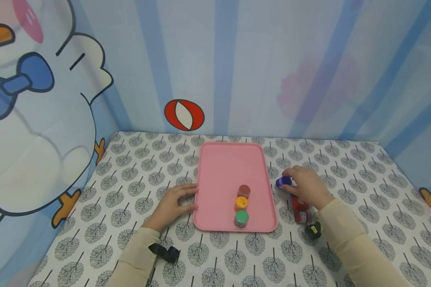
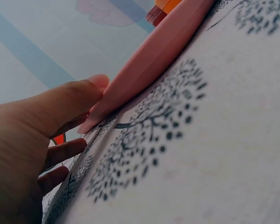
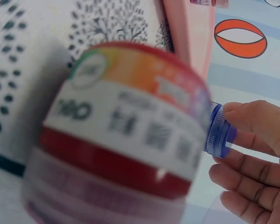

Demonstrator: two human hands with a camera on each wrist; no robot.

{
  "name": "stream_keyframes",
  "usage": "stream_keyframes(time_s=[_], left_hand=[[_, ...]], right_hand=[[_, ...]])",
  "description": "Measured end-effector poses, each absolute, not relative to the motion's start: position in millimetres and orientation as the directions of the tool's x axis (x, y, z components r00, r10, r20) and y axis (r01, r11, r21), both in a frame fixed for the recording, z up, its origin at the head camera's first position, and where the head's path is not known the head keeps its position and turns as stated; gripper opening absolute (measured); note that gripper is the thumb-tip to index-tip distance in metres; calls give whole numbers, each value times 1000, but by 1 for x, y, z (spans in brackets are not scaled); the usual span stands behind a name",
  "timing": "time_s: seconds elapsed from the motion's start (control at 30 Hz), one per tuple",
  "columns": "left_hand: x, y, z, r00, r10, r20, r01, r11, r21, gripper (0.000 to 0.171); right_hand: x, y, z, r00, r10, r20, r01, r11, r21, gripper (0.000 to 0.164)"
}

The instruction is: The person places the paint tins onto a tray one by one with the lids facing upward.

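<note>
Currently, right hand (image 1: 307,186) pinches blue jar (image 1: 283,182) between thumb and fingers, right of pink tray (image 1: 226,165); left hand (image 1: 171,204), fingers relaxed, touches tray's left rim; brown jar (image 1: 244,191), orange jar (image 1: 241,203), green jar (image 1: 241,219) line up far to near on tray's near right; red jars (image 1: 300,203) nearer than blue jar

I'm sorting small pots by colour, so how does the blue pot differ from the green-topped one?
Place: the blue pot is right of the pink tray, while the green-topped pot stands on it.
Contact: the right hand pinches the blue pot; no hand touches the green-topped pot.
Colour: the blue pot looks mostly deep blue; the green-topped pot has a green top over a greyish body.
Both are small, round pots.
</note>
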State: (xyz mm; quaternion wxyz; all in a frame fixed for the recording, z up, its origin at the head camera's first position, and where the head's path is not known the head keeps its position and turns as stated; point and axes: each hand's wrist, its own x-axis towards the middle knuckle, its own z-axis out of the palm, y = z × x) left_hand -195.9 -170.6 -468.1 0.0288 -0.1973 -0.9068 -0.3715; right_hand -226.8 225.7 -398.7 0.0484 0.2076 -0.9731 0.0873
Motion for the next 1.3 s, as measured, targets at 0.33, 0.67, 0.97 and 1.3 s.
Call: stream_keyframes(time_s=[0.33,0.67,0.97,1.3], left_hand=[[-196,-172,-468,-917,340,207,387,643,661,53],[-197,-173,-469,-913,343,221,398,636,661,52],[-196,-173,-469,-911,345,228,404,629,664,52],[-197,-171,-470,-908,347,233,410,624,665,51]], right_hand=[[-226,221,-390,-901,-409,145,-428,892,-146,38],[-226,215,-385,-896,-418,148,-437,888,-142,38],[-228,207,-384,-887,-433,161,-452,885,-113,38],[-230,198,-384,-893,-428,138,-444,888,-118,37]])
